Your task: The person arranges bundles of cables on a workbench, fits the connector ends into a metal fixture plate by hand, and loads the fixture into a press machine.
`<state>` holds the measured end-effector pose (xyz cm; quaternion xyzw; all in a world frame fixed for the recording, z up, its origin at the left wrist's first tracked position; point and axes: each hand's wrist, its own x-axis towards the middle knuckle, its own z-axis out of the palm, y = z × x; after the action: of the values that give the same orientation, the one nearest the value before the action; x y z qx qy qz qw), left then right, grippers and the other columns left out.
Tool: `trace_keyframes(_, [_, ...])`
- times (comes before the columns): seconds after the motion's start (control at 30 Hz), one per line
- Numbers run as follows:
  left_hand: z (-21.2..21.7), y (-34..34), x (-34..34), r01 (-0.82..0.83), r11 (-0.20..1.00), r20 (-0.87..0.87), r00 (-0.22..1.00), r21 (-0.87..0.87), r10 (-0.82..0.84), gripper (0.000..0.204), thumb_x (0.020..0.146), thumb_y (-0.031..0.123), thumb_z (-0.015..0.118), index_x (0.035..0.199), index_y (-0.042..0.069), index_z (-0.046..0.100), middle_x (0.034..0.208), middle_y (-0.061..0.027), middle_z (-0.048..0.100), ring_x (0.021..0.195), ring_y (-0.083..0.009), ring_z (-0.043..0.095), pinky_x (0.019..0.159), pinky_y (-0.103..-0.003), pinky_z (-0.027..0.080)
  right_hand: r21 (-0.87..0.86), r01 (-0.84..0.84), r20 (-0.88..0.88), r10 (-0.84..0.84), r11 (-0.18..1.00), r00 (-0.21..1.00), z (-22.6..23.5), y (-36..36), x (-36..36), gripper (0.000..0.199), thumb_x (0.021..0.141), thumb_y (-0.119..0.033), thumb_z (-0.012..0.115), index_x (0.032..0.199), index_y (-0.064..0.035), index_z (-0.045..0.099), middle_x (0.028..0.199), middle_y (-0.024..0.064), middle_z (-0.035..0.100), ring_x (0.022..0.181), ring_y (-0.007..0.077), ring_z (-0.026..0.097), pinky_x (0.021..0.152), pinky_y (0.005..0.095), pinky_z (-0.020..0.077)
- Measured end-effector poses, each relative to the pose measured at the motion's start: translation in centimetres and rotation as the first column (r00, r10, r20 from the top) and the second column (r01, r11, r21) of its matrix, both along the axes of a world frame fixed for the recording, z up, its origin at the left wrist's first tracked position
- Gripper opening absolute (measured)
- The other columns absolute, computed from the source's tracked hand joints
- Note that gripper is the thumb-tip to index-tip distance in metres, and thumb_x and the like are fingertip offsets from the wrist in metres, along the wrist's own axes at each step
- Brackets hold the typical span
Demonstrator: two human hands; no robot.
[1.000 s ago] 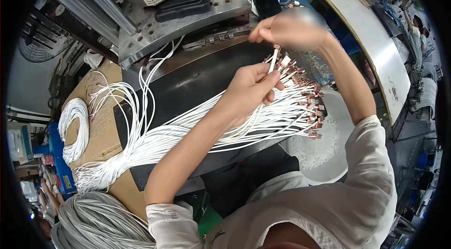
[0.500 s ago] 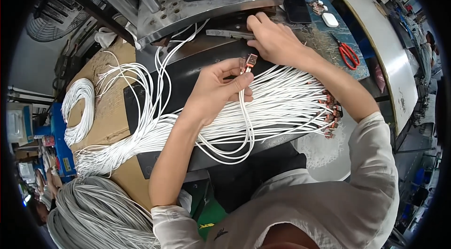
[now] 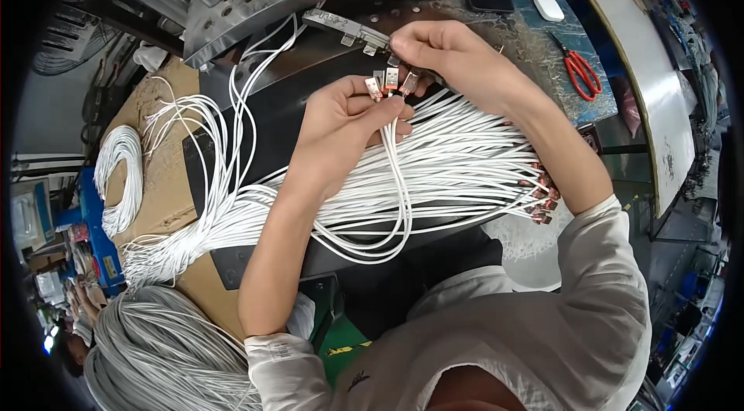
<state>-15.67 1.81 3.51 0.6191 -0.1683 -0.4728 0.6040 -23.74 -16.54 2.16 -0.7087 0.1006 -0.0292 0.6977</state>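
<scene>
Left hand: I see the left hand [image 3: 341,120] closed, thumb and fingers pinching a few white cables [image 3: 399,190] just behind their metal plugs [image 3: 392,79].
Handling the plugs: I'd judge a light, firm pinch right behind the heads best, with the plugs level and none crossing, so no head twists out of line.
Right hand: the right hand [image 3: 457,62] is just beside that pinch, its fingers closed on the near end of a metal bar [image 3: 349,32].
Handling the bar: I'd hold it steady by that end, with its small tabs kept from knocking the plugs.
Plugs' place: they stick up out of the left pinch, below the bar's right end.
Cable tails: they droop in a loop below the grip.
Cable bundle: the larger white bundle [image 3: 473,163] lies beneath and right of the pinch, on a black mat [image 3: 256,262].
Farther right: red-handled cutters [image 3: 575,66].
</scene>
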Motion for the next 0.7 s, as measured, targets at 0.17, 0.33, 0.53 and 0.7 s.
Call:
trace_keyframes(0.17, [-0.4,-0.1,0.1,-0.04,0.998,-0.069,0.997,-0.039,0.038,0.021,0.094,0.006,0.067,0.109,-0.007,0.061,0.096,-0.0135,0.073,0.079,-0.0136,0.069,0.072,-0.024,0.056,-0.013,0.035,-0.086,-0.036,0.999,0.996,1.3,1.1,-0.5,0.026,0.104,-0.028,0.055,0.107,-0.0039,0.064,0.086,-0.003,0.063,0.072,0.0033,0.056,0.061,0.0197,0.0444])
trace_keyframes(0.33, [-1.5,0.8,0.7,0.001,0.997,0.007,1.0,-0.073,-0.001,0.021,0.094,0.01,0.069,0.109,-0.003,0.063,0.095,-0.0109,0.073,0.075,-0.0112,0.068,0.071,-0.023,0.056,-0.128,0.092,-0.079,-0.103,0.987,0.992,1.5,0.3,-0.9,0.026,0.104,-0.028,0.054,0.109,-0.0055,0.065,0.085,-0.0058,0.063,0.07,0.0001,0.052,0.057,0.0176,0.0369])
trace_keyframes(0.53, [-0.6,0.5,0.3,-0.025,1.0,-0.039,0.999,0.001,0.025,0.021,0.095,0.009,0.067,0.11,-0.006,0.064,0.094,-0.011,0.072,0.073,-0.0115,0.065,0.07,-0.023,0.055,-0.101,0.031,-0.077,-0.039,0.994,0.996,0.8,-0.4,-0.6,0.026,0.103,-0.029,0.056,0.11,-0.0058,0.065,0.087,-0.0058,0.065,0.069,-0.0007,0.052,0.055,0.0166,0.0354])
trace_keyframes(0.7, [-1.1,0.5,0.3,-0.027,0.999,-0.025,0.999,-0.041,0.026,0.022,0.096,0.014,0.068,0.111,-0.001,0.065,0.092,-0.0072,0.071,0.074,-0.009,0.065,0.07,-0.023,0.055,-0.124,-0.045,-0.081,0.035,0.991,0.996,0.9,-0.1,-0.7,0.025,0.1,-0.027,0.062,0.111,-0.0048,0.066,0.09,-0.0039,0.068,0.07,0.0002,0.053,0.055,0.0163,0.0355])
